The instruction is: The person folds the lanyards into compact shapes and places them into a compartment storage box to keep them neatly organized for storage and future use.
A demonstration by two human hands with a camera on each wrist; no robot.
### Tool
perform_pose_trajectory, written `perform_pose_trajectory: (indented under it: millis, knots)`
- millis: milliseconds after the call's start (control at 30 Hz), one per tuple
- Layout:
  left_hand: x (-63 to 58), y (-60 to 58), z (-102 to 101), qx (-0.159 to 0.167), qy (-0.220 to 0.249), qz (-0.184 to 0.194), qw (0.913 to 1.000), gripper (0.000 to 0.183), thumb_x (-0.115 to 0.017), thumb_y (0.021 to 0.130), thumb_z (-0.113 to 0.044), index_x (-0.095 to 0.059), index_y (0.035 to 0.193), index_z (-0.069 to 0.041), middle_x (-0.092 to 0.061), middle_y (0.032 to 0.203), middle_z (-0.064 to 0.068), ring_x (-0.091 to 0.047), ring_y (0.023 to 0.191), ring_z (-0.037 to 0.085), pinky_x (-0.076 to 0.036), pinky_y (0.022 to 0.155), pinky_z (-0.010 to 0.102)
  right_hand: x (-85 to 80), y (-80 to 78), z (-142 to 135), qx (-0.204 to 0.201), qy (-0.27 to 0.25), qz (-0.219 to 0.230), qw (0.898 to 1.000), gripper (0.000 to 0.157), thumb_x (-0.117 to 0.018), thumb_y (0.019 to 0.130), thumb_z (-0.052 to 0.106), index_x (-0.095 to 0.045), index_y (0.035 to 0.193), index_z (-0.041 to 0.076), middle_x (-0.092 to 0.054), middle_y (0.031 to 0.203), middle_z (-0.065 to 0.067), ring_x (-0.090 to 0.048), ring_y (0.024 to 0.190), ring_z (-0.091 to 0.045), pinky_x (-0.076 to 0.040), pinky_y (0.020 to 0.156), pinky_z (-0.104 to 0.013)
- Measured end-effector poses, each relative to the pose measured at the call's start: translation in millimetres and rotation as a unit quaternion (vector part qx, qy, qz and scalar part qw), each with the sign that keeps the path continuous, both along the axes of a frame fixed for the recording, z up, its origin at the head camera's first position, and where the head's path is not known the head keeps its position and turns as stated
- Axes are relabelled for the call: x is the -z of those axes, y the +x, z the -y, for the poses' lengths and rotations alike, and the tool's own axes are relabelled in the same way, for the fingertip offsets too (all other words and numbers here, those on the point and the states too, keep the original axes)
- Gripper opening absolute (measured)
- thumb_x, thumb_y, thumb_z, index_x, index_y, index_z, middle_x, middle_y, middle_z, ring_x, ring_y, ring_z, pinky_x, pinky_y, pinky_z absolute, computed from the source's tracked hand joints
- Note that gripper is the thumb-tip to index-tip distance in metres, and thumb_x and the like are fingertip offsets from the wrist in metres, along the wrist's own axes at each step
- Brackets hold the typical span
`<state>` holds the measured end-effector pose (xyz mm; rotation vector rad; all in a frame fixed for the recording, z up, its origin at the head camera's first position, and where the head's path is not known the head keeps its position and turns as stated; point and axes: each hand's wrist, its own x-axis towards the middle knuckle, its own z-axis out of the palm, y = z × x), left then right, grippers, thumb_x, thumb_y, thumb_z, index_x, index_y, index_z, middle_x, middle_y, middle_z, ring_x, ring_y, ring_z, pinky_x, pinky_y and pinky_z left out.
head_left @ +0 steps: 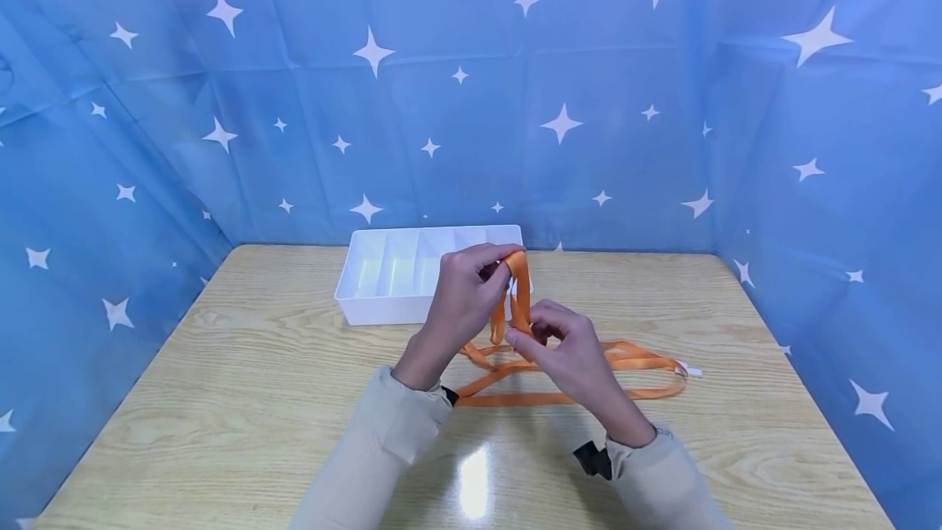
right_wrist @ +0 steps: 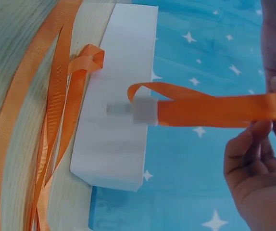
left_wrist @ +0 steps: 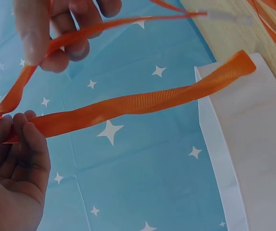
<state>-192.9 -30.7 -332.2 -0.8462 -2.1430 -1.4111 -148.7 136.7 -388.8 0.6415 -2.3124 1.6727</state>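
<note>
Both hands are on an orange ribbon lanyard (head_left: 520, 289) in front of the white box. My left hand (head_left: 471, 289) pinches it at the top, where the ribbon folds over and hangs down. Lower and to the right, my right hand (head_left: 570, 350) pinches the ribbon between thumb and fingers. A blurred white plastic clip (right_wrist: 145, 110) is on a hanging end in the right wrist view. More orange ribbon (head_left: 640, 362) lies in long loops on the table beneath the hands; whether it joins the held piece, I cannot tell.
The white box (head_left: 383, 311), split into several compartments, stands at the back of the wooden table (head_left: 243, 399). At the right end of the loops lies a small white piece (head_left: 692, 370). Blue star-printed curtains (head_left: 471, 105) enclose the table's back and sides.
</note>
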Motion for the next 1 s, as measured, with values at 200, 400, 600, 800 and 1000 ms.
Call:
perform_pose_trajectory:
  millis: [200, 400, 600, 800, 1000]
  knots:
    - [-1.6, 1.5, 0, 0.007, 0.012, 0.008, 0.9999, 0.021, -0.058, 0.096, 0.003, -0.074, 0.108, 0.003, -0.071, 0.084, 0.012, -0.057, 0.061, 0.014, -0.053, 0.059, 0.023, 2.3, -1.6, 2, -0.003, -0.016, 0.013, 1.000, 0.008, -0.077, 0.088, 0.013, -0.075, 0.090, 0.007, -0.067, 0.074, 0.001, -0.056, 0.062, -0.016, -0.046, 0.056, -0.028]
    - [-3.1, 3.0, 0, 0.011, 0.021, 0.017, 0.9996, 0.021, -0.058, 0.095, 0.004, -0.074, 0.108, 0.004, -0.072, 0.087, 0.012, -0.060, 0.063, 0.014, -0.055, 0.062, 0.023, 2.6, -3.5, 6, 0.032, -0.051, 0.039, 0.997, 0.022, -0.082, 0.081, 0.009, -0.073, 0.101, 0.004, -0.068, 0.073, -0.005, -0.057, 0.061, -0.017, -0.046, 0.053, -0.025]
    - [-5.0, 5.4, -1, 0.017, 0.025, 0.023, 0.9993, 0.022, -0.057, 0.095, 0.005, -0.074, 0.109, 0.004, -0.071, 0.087, 0.013, -0.064, 0.064, 0.021, -0.057, 0.063, 0.025, -0.1, -6.0, 9, 0.060, -0.064, 0.060, 0.994, 0.044, -0.085, 0.079, 0.011, -0.069, 0.119, 0.005, -0.065, 0.068, -0.009, -0.054, 0.057, -0.018, -0.046, 0.052, -0.026]
    - [-5.8, 6.7, -2, 0.018, 0.023, 0.027, 0.9992, 0.022, -0.057, 0.095, 0.006, -0.074, 0.109, 0.004, -0.073, 0.092, 0.014, -0.066, 0.067, 0.021, -0.058, 0.064, 0.029, -1.4, -11.6, 13, 0.058, -0.074, 0.066, 0.993, 0.048, -0.084, 0.080, 0.011, -0.068, 0.125, 0.008, -0.064, 0.067, -0.010, -0.053, 0.055, -0.018, -0.044, 0.050, -0.026]
    - [-6.2, 7.6, -2, 0.011, 0.017, 0.026, 0.9995, 0.022, -0.057, 0.094, 0.006, -0.074, 0.109, 0.005, -0.073, 0.094, 0.014, -0.064, 0.066, 0.016, -0.058, 0.064, 0.031, -3.4, -17.6, 14, 0.066, -0.076, 0.068, 0.993, 0.060, -0.081, 0.081, 0.007, -0.060, 0.137, 0.007, -0.064, 0.067, -0.011, -0.051, 0.055, -0.016, -0.043, 0.051, -0.024]
